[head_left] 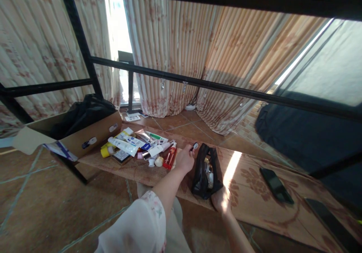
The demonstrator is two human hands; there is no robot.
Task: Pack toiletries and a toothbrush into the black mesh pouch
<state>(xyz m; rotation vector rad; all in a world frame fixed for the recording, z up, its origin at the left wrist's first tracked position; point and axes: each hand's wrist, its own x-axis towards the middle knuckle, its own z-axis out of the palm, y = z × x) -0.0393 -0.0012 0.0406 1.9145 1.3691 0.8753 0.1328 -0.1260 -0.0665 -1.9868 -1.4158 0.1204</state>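
1. Just left of the open black pouch (206,172), the left hand (185,158) pinches a small dark tube (195,146).
2. The right hand (221,199) grips the pouch's near edge.
3. Tubes and bottles (141,147) lie farther left on the desk (254,192).

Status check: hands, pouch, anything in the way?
Left hand pinching small tube. Right hand gripping black pouch, open. Toiletries pile left, clear.

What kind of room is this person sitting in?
Probably a bedroom at home: a black metal bed frame, a patterned mat as the bed surface, floor-length curtains, tiled floor. The left hand holds a small item by an open toiletry pouch.
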